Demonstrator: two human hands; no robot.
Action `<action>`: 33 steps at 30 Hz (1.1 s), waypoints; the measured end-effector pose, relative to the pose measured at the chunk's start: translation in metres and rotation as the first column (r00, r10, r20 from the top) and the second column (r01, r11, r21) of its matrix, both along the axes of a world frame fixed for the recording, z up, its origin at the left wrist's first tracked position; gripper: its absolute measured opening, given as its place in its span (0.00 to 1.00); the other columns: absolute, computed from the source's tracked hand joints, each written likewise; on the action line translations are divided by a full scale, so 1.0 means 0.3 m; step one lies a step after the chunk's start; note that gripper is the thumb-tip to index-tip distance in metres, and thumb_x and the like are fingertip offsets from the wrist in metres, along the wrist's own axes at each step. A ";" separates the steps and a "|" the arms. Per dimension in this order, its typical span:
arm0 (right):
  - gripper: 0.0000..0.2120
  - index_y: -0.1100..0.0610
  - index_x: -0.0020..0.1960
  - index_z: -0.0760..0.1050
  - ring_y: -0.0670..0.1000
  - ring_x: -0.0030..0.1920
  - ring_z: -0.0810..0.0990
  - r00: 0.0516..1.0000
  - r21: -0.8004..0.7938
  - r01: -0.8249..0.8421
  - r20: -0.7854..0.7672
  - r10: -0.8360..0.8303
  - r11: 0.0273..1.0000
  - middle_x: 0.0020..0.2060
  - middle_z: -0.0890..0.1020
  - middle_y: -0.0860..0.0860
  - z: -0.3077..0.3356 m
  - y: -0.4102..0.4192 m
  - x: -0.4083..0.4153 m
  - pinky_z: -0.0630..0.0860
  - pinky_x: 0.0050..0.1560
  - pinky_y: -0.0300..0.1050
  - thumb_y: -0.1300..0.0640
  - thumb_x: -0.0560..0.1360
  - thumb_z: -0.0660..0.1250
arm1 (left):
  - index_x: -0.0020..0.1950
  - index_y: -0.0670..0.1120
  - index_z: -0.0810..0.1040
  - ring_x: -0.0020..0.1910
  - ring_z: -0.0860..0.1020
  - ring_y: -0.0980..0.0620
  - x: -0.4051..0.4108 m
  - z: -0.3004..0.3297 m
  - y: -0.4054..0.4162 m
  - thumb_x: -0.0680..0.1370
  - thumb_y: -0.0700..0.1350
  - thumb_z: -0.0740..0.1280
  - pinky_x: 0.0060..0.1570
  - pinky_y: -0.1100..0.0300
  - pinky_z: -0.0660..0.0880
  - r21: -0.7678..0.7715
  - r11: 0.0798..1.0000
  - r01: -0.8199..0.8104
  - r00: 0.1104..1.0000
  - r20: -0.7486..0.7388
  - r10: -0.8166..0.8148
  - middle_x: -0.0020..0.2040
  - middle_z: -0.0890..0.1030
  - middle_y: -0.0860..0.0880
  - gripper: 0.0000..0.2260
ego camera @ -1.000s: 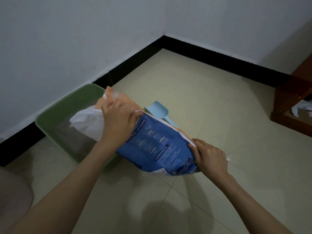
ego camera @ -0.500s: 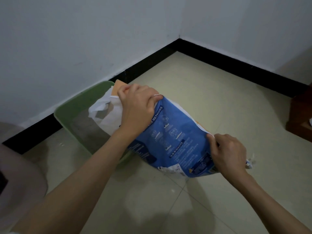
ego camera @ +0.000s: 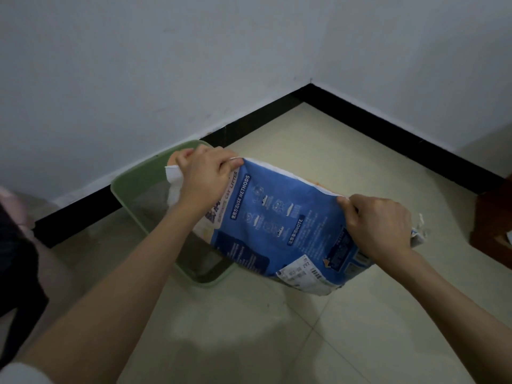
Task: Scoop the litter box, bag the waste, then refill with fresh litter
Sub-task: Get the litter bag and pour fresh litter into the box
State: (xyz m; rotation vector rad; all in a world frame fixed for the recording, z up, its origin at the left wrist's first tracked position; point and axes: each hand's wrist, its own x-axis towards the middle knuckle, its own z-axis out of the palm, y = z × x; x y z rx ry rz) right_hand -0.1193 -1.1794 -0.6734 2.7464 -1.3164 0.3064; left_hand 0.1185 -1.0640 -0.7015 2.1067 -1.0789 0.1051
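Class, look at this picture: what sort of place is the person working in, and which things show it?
Probably a room corner in a home: a tiled floor, a black skirting board under plain walls, and a green litter box set there.

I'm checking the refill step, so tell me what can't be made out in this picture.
Head view only:
- Mouth of the blue plastic cat litter bag: hidden by the left hand, so no pouring litter can be made out.
- Contents of the green plastic litter box: partly hidden by bag and left forearm, dim.
- Bag's bottom corner: covered by the right hand.
- Bag's small print: too small.
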 end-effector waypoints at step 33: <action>0.22 0.58 0.30 0.69 0.54 0.24 0.65 0.988 -0.138 -0.145 0.033 0.151 0.980 0.20 0.62 0.47 0.131 0.092 -0.020 0.53 0.28 0.40 0.47 0.79 0.57 | 0.50 0.53 0.81 0.53 0.71 0.51 0.014 0.055 0.094 0.79 0.50 0.60 0.49 0.59 0.53 0.013 1.000 0.015 0.986 -0.169 -0.012 0.46 0.81 0.52 0.10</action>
